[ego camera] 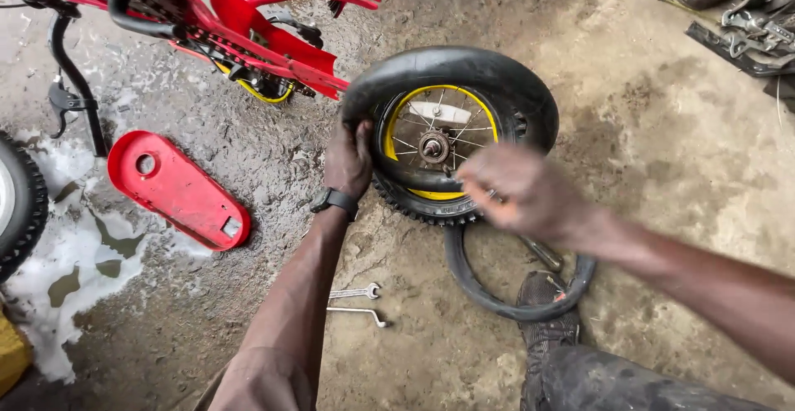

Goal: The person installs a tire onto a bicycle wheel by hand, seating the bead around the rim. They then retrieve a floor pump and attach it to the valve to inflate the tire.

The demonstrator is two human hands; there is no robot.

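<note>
head view: the left hand (348, 161) grips the black tyre (464, 70) at its left edge, fingers (362, 133) curled together over the rubber where it meets the yellow rim (407, 108) of the small spoked wheel. a black watch (334, 201) sits on that wrist. the wheel lies on the dirty concrete floor (662, 146), just ahead of the fingers, its hub (433, 147) to their right. the right hand (517, 191) is blurred over the lower right of the wheel; its fingers look bunched together, but it cannot be told what they clamp on. a metal tool (542, 253) pokes out just below that hand. a black inner tube (497, 295) loops on the floor beneath the right hand, touching a black shoe (542, 311). two spanners (356, 303) lie below the left wrist. left of the left fingers rests a red chain cover (178, 189), and beyond them the red bike frame (248, 21).
</note>
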